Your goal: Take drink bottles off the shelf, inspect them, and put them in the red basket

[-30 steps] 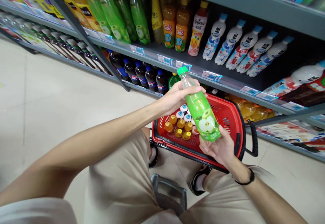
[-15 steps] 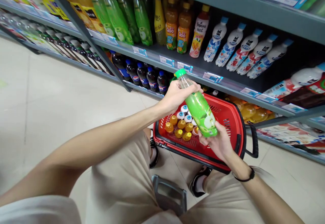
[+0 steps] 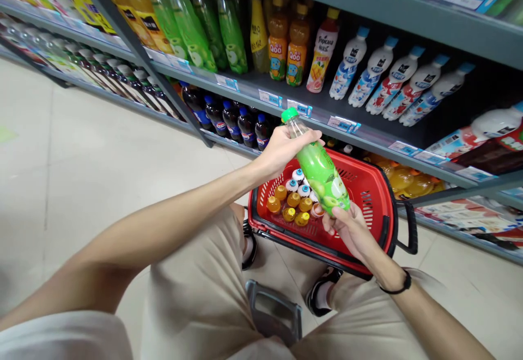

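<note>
A green apple-drink bottle [image 3: 321,172] with a green cap is held tilted over a red shopping basket [image 3: 378,215]. My left hand [image 3: 284,150] is wrapped round its clear neck just under the cap. My right hand [image 3: 351,232] cups the bottle's base from below, fingers curled against it. Inside the basket stand several bottles, seen as orange caps [image 3: 292,207] and white-and-blue caps [image 3: 298,183].
Grey store shelves [image 3: 368,136] run along the right, stocked with green, orange and white drink bottles and dark cola bottles [image 3: 229,123] low down. The basket's black handle [image 3: 411,229] sticks out right. Pale tiled floor [image 3: 81,147] lies left. My knees and sandalled feet are below.
The bottle has been turned in my hands, so its apple label now faces down and away. Both hands keep their grip; the view shifted slightly.
</note>
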`<state>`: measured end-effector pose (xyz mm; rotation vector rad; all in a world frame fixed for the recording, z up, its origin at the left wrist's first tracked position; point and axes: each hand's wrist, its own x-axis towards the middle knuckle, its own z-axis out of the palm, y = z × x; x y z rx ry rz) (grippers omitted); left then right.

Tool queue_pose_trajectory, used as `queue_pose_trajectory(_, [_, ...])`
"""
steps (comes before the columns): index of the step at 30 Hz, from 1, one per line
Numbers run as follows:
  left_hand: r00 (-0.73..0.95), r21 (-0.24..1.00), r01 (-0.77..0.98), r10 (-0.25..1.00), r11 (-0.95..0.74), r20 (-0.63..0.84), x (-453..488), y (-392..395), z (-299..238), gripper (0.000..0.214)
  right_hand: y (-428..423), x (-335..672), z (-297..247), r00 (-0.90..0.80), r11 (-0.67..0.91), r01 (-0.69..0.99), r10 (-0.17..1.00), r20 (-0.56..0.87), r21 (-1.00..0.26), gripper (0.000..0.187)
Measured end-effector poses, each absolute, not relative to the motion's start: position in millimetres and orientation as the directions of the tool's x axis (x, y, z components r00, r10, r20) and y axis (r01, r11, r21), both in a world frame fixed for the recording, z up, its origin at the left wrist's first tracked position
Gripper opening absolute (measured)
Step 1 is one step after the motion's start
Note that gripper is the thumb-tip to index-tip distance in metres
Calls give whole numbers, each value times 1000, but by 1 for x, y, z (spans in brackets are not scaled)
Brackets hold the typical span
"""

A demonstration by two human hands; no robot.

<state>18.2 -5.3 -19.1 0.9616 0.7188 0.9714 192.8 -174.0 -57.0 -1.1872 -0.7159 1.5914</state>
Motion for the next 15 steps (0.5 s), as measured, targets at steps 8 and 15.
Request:
queue_pose_trajectory(8, [441,915,-336,896,225,-58,16,-5,-20,37,-180,196,-61,-116,-353,-367,935,-334,-860,40])
queue_pose_trajectory(15, [462,907,-356,886,226,-39,14,-4,-19,33,-179,197,-62,-187,-395,-324,918,-351,-860,53])
